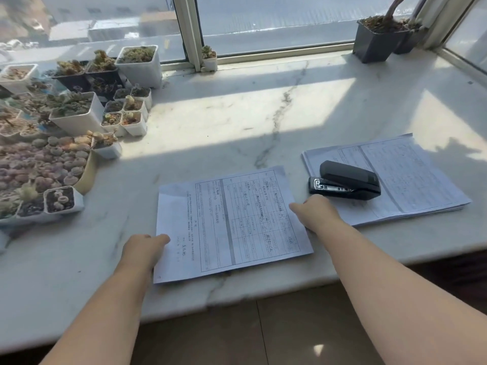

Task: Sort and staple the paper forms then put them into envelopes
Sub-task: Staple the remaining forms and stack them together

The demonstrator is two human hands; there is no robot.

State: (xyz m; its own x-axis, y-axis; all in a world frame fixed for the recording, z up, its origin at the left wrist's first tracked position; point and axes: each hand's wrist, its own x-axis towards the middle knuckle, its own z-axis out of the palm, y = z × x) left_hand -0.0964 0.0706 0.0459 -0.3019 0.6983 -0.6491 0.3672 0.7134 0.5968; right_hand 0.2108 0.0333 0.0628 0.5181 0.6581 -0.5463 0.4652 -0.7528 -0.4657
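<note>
A white veined marble windowsill [263, 106] under a sunlit window serves as the work surface. I see the printed white paper form [229, 222] lying flat near the sill's front edge, its long axis running left to right, slightly rotated. My left hand [143, 250] grips its left short edge, fingers curled at the margin. My right hand [315, 209] rests on the right short edge, fingers curled under; I cannot tell whether they pinch the sheet. The black desktop stapler [345, 181] lies just beyond the right hand's knuckles, on top of the stack of remaining printed forms [411, 175]. I judge the right hand nearer for the stapler pickup. Small white and dark pots of succulents [79, 111] crowd the far left. No envelopes are visible
</note>
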